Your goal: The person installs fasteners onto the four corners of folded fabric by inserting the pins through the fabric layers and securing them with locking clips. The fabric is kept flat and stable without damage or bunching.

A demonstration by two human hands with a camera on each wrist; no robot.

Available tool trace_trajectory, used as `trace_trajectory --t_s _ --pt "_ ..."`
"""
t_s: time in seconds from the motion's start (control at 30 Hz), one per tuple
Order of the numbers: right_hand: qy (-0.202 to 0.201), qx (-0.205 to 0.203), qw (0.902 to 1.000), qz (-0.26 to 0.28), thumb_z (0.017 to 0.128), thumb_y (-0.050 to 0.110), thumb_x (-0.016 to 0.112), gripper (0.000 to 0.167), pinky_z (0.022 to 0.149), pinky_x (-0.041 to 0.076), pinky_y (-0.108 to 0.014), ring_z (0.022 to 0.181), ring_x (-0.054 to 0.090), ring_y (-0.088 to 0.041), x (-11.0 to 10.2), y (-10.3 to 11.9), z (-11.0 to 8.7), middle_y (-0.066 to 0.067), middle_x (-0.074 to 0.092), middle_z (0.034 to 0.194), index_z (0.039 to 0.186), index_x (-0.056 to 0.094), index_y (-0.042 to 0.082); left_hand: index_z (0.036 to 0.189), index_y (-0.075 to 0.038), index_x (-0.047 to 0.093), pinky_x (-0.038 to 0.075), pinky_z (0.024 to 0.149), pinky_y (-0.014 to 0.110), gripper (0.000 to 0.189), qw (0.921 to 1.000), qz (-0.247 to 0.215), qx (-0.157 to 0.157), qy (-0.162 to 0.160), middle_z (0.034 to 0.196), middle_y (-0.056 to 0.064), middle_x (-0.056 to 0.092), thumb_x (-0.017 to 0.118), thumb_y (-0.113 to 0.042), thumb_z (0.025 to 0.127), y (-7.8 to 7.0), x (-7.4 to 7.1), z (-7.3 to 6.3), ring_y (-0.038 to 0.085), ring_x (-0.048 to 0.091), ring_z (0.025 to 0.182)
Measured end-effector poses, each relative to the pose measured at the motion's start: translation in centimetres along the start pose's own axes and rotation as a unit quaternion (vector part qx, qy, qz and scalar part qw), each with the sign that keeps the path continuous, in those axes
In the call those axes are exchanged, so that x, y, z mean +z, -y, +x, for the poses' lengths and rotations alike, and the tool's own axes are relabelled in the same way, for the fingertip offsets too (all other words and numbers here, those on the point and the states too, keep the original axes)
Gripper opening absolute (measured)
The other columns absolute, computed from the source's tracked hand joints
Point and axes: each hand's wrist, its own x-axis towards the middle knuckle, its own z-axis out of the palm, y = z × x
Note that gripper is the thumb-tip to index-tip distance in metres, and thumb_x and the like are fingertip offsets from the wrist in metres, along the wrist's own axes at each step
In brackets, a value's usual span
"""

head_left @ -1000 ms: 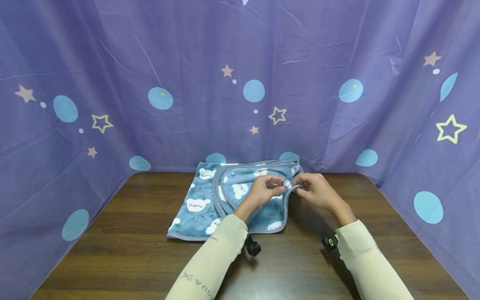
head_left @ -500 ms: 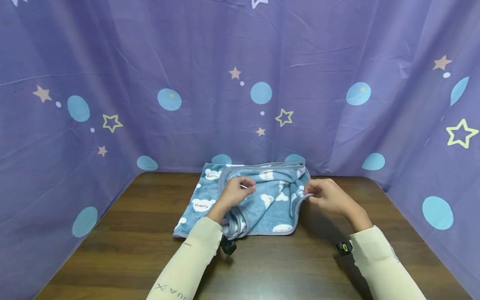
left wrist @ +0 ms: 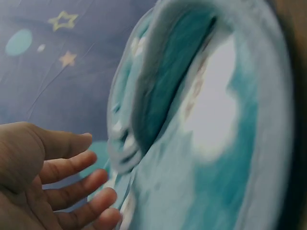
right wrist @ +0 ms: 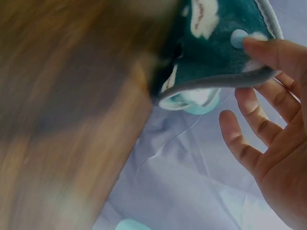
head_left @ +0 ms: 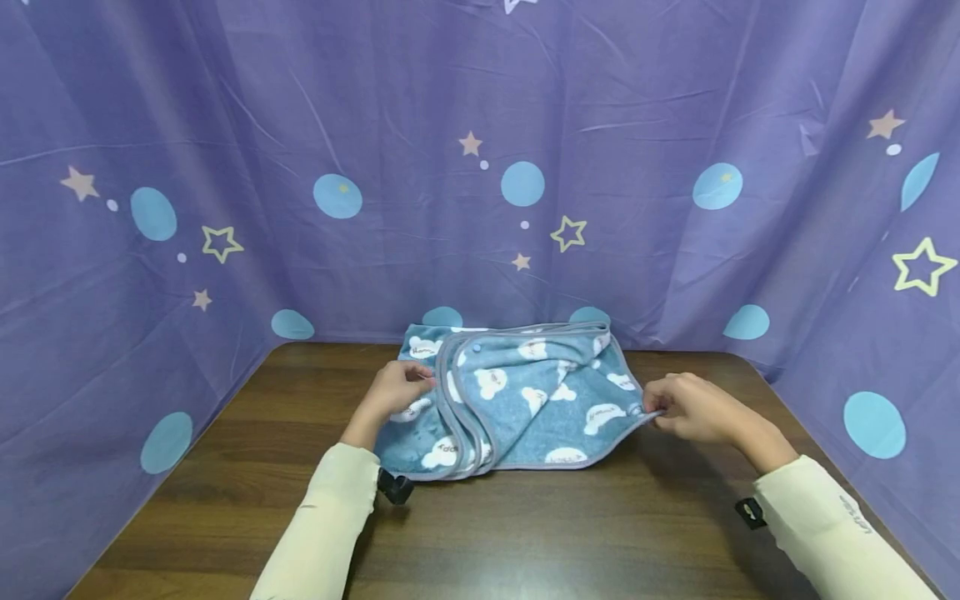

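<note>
A blue fleece blanket with white bear-head prints and grey piping lies folded in layers at the back of the table. My right hand pinches its right corner between thumb and fingers, stretching that corner out to the right and slightly up. In the right wrist view, a pale blue snap button sits by the thumb tip. My left hand hovers by the left part of the blanket. The left wrist view shows its fingers loosely spread, holding nothing, close to the piped folds.
The blanket rests on a brown wooden table. A purple curtain printed with stars and dots hangs behind and along both sides. Each wrist wears a small black camera.
My left hand has let go of the snap area and moved left. My right hand has drawn the blanket's corner rightward and toward me, spreading that flap out.
</note>
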Motion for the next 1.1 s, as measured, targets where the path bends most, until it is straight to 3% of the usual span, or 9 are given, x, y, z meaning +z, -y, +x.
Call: trace_trajectory --t_s 0.13,0.33,0.5,0.63,0.8,0.97,1.1 --pt "0.027 0.008 0.9989 -0.037 0.079 0.012 0.084 0.032 0.063 0.041 -0.026 0.071 0.051 -0.006 0.0 -0.1 -0.9 0.018 0.054 0.074 0.079 0.059 0.032 0.115 -0.001 0.071 0.054 0.077 0.039 0.029 0.9997 0.011 -0.022 0.008 0.117 0.019 0.067 0.070 -0.024 0.098 1.2 -1.4 -0.4 0.028 0.065 0.094" --pt "0.057 0.022 0.9966 -0.055 0.079 0.013 0.084 0.030 0.061 0.039 -0.026 0.073 0.049 -0.006 0.1 -0.1 -1.8 0.017 0.053 0.072 0.078 0.060 0.032 0.117 0.001 0.069 0.053 0.085 0.047 0.034 0.9949 0.079 -0.062 0.004 0.128 0.027 0.061 0.071 -0.026 0.096 2.3 -2.9 -0.8 0.037 0.062 0.107" --pt "0.080 0.033 0.9947 -0.056 0.081 0.014 0.083 0.022 0.059 0.038 -0.026 0.071 0.046 -0.003 0.3 -0.2 -2.2 0.019 0.049 0.072 0.081 0.064 0.026 0.118 0.004 0.067 0.055 0.074 0.043 0.038 0.9880 0.120 -0.097 0.004 0.121 0.028 0.063 0.075 -0.023 0.093 3.1 -3.7 -0.9 0.033 0.063 0.091" --pt "0.086 0.031 0.9942 -0.056 0.080 0.013 0.083 0.025 0.056 0.035 -0.025 0.067 0.042 0.001 0.8 -0.4 -2.6 0.020 0.047 0.070 0.079 0.063 0.027 0.123 0.005 0.063 0.055 0.064 0.037 0.042 0.9882 0.075 -0.132 0.018 0.115 0.024 0.061 0.077 -0.019 0.092 3.6 -4.2 -1.3 0.025 0.059 0.080" --pt "0.112 0.033 0.9920 -0.047 0.079 0.016 0.085 0.024 0.056 0.040 -0.026 0.066 0.047 0.003 1.4 -0.6 -3.0 0.024 0.053 0.072 0.078 0.066 0.031 0.129 0.005 0.058 0.058 0.067 0.037 0.043 0.9851 -0.027 -0.164 0.045 0.113 0.018 0.056 0.074 -0.016 0.095 4.2 -4.9 -1.7 0.023 0.058 0.083" --pt "0.153 0.050 0.9870 -0.008 0.082 0.024 0.086 0.013 0.058 0.046 -0.027 0.069 0.054 0.005 1.3 -0.4 -3.1 0.026 0.061 0.076 0.084 0.075 0.030 0.131 0.004 0.060 0.059 0.071 0.038 0.044 0.9809 -0.062 -0.171 0.069 0.117 0.017 0.057 0.074 -0.016 0.095 4.8 -5.4 -1.7 0.024 0.060 0.087" --pt "0.159 0.046 0.9862 0.001 0.087 0.025 0.082 0.014 0.054 0.044 -0.025 0.064 0.051 0.005 0.7 -0.2 -2.3 0.025 0.059 0.072 0.080 0.072 0.032 0.135 0.003 0.059 0.059 0.075 0.040 0.047 0.9787 -0.085 -0.168 0.082 0.121 0.017 0.058 0.075 -0.015 0.094 5.3 -5.6 -1.7 0.026 0.060 0.094"
